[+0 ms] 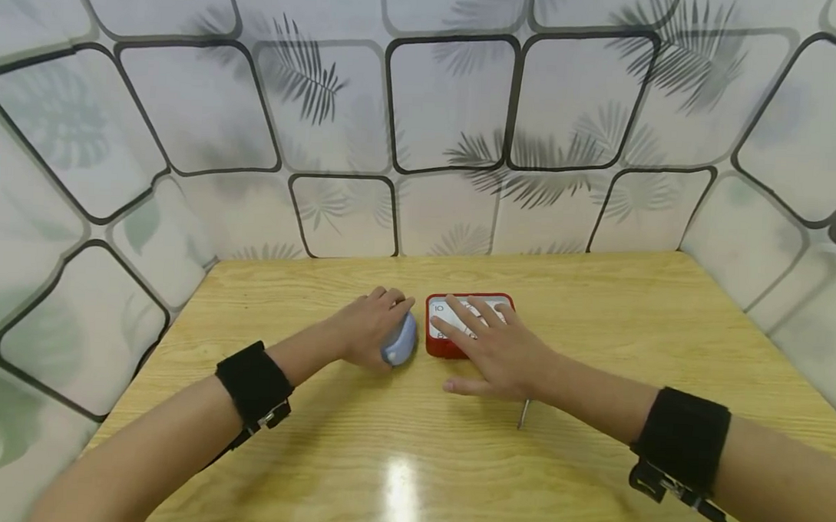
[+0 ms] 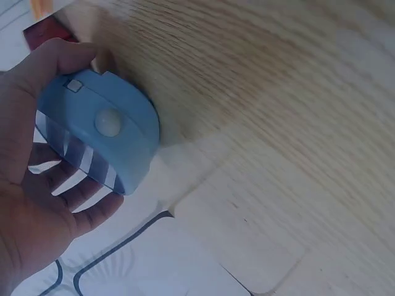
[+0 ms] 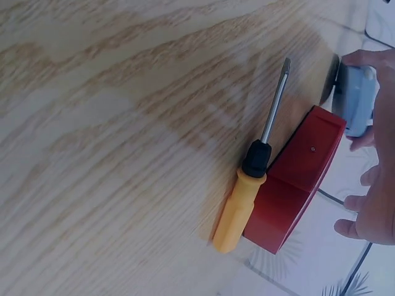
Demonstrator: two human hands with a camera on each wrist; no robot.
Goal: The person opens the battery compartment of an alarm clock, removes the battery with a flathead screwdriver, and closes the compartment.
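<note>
My left hand (image 1: 374, 332) grips a light blue rounded device (image 2: 133, 139), thumb over one end and fingers round the glossy striped side. A round white button (image 2: 108, 123) and a small pale square show on its blue surface. To the right of it is a red clock (image 1: 446, 346) with a white numbered face, partly covered by my right hand (image 1: 504, 356). That hand is spread over the clock with fingers extended. A screwdriver (image 3: 237, 206) with a yellow handle and black collar lies along the clock's near side; the head view shows only its metal shaft (image 1: 524, 414).
The wooden table (image 1: 315, 449) reaches back to a patterned cloth backdrop (image 1: 451, 108) with dark outlined squares and leaves, which also rises on both sides. Black bands (image 1: 255, 382) with small cameras and cables wrap both wrists.
</note>
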